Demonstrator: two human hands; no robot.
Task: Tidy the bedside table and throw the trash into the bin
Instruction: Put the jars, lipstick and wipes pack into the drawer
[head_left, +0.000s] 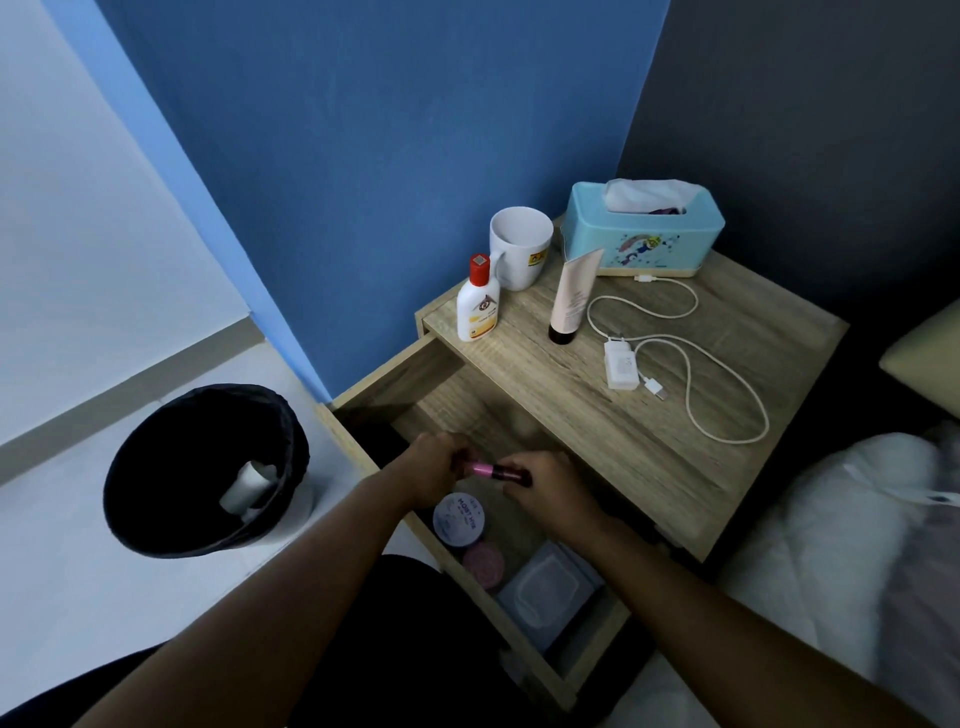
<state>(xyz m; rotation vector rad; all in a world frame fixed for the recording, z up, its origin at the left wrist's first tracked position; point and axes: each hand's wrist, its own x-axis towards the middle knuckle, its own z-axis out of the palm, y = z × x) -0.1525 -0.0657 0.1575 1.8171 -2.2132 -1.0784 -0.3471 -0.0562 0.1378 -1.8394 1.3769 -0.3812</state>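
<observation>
Head view, both hands (431, 470) (545, 486) gripping lipstick (491, 472)

- The room is dim, with a cool, bluish cast and muted colours.
- The brightest areas are the pale wall and floor at the far left, so the light seems to come from that side.
- Deep shadow fills the far part of the open drawer (395, 384) and the inside of the bin (156, 467).
- No glare shows on the bedside table (597, 415).
- Wide-angle distortion bends the wall edges and stretches the forearms near the bottom.
- The bedding at the near right is smeared and soft; the hands look slightly blurred.
</observation>
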